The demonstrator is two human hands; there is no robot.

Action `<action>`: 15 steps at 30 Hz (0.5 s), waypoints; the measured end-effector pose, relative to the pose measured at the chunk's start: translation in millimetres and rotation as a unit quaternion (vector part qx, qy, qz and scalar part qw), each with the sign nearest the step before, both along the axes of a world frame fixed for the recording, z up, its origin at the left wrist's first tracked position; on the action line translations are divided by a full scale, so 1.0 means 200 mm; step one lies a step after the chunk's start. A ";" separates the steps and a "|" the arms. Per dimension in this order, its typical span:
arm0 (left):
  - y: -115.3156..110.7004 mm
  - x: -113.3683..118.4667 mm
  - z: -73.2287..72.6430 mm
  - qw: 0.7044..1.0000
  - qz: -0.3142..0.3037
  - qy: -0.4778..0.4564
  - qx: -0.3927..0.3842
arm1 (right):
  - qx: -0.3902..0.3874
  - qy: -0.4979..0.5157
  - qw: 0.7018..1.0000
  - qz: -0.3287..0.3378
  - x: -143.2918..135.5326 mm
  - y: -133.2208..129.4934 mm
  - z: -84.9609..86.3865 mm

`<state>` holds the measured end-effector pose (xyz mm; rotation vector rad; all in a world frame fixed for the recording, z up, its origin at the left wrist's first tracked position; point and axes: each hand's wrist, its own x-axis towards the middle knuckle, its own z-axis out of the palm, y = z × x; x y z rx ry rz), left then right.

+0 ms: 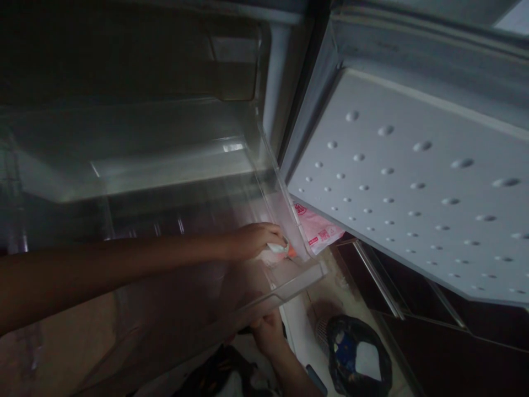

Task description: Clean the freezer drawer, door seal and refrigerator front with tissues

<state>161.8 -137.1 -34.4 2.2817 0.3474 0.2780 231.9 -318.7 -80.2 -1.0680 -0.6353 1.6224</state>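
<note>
A clear plastic drawer is pulled out in front of a fridge or freezer cavity. Inside its right front corner, my left hand is closed on a small white cloth or tissue, pressed near the side wall. A small orange patch shows just beside the cloth. Below the drawer's front edge, my right hand has its fingers curled up against the front, gripping it from outside. Part of that hand is seen dimly through the plastic.
At the right stands the open door, white with raised dots. A pink printed bag lies beyond the drawer's corner. On the floor are a black-lined bin and light tiles. Dark cabinets with metal handles are at the lower right.
</note>
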 end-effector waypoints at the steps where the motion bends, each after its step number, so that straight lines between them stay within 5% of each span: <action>1: 0.00 0.00 0.00 1.000 0.000 0.006 0.024 | -0.001 0.001 1.000 -0.005 0.00 0.00 -0.01; 7: -0.05 0.04 -0.06 0.985 -0.046 0.038 0.160 | 0.000 -0.008 1.000 0.007 0.00 0.00 0.00; 15: -0.05 0.08 -0.10 0.975 -0.085 0.040 0.202 | 0.021 -0.007 1.000 -0.008 0.00 0.00 -0.02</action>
